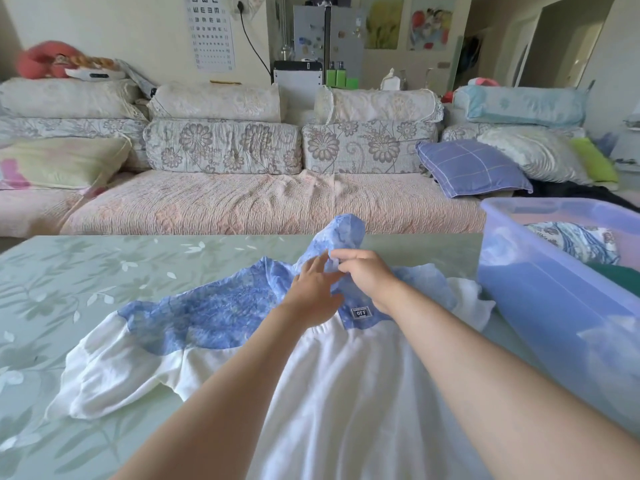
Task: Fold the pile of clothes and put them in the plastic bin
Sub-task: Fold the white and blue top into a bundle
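Observation:
A white hooded top with a blue patterned yoke and hood (207,317) lies spread on the green table (86,271), its left sleeve stretched out. My right hand (363,275) pinches the blue hood fabric near the neck and lifts it. Touching the same fabric from the left is my left hand (311,289), its fingers straight. A translucent blue plastic bin (554,306) stands at the right on the table, with folded clothes inside, one blue-patterned (575,240) and one dark green (620,278).
A long sofa with a pink cover (277,202) and floral cushions runs behind the table. A purple pillow (471,168) lies at its right end. The table's left half shows bare leaf-patterned surface.

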`<control>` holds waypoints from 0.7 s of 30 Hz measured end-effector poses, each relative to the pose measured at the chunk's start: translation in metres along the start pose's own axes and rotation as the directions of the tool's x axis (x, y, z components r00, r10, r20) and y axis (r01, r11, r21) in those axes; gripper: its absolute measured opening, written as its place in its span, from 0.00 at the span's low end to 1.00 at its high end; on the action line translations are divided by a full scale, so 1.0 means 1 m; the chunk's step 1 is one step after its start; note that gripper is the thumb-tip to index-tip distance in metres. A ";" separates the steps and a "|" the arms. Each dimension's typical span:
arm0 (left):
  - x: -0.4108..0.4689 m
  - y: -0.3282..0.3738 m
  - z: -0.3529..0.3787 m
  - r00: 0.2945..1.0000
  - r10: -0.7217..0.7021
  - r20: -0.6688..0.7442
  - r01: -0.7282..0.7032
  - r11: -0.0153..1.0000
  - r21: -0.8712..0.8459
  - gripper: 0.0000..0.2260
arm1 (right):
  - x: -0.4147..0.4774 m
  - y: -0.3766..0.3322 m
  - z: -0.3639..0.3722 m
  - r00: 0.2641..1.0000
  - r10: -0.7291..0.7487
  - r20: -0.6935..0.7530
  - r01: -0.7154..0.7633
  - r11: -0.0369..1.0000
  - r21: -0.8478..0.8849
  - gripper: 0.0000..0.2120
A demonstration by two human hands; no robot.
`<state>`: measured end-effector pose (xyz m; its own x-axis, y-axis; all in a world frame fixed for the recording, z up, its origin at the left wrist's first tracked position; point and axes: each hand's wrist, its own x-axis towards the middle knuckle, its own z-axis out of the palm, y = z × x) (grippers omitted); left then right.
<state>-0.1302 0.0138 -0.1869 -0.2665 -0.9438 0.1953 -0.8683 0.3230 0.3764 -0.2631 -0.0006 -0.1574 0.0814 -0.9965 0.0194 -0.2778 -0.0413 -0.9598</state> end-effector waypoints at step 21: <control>-0.130 -0.022 -0.055 0.978 -0.119 0.170 0.109 0.992 0.064 0.22 | -0.099 -0.005 -0.019 0.904 -0.226 0.363 0.423 0.352 -0.835 0.10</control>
<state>-0.0537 0.1336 -0.1711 -0.2289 -0.9734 -0.0076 -0.9172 0.2131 0.3368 -0.2880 0.0970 -0.1492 0.4837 -0.8651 0.1327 -0.8625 -0.4970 -0.0957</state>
